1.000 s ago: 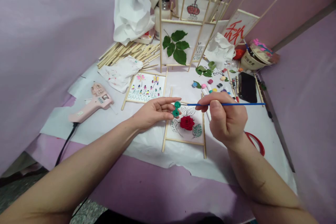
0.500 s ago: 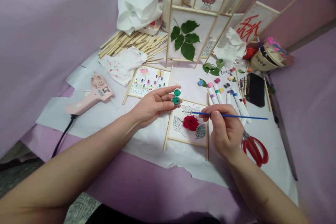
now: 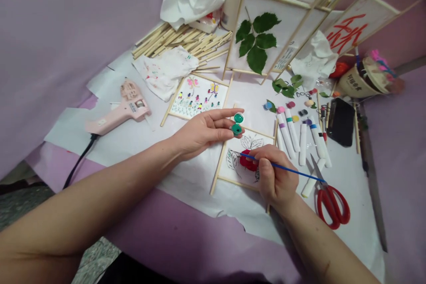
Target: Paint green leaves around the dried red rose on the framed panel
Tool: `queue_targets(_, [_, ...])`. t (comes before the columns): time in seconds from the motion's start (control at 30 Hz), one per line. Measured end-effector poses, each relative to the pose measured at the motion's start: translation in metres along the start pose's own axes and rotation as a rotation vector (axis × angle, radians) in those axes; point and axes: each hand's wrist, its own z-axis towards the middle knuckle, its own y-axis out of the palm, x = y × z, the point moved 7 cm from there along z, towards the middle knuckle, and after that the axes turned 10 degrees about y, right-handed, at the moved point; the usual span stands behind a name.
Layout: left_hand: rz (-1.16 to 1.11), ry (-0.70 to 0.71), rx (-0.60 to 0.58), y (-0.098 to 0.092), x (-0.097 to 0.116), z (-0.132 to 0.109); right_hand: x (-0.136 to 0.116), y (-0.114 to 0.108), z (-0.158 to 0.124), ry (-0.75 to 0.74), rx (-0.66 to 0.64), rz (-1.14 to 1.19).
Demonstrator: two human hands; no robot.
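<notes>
My right hand [image 3: 274, 176] pinches a blue paintbrush [image 3: 299, 172] between thumb and fingers, its tip now slanted down to the leaf drawing beside the red rose [image 3: 249, 161] on the paper panel [image 3: 239, 177]; a moment ago it lay level above the panel. My left hand [image 3: 203, 135] pinches an open green paint pot [image 3: 237, 123] at its fingertips, just over the panel's top edge. Farther off, red-handled scissors [image 3: 331, 206] lie near paint tubes [image 3: 293, 131], with a pink glue gun [image 3: 129, 108] off to my left.
</notes>
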Motion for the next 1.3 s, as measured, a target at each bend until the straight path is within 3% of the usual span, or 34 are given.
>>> queue_targets(1.3, [-0.035,-0.004,-0.035,0.0018,0.0002,-0.0009,0.0022,0.0038,-0.0009,0.018,-0.04,-0.022])
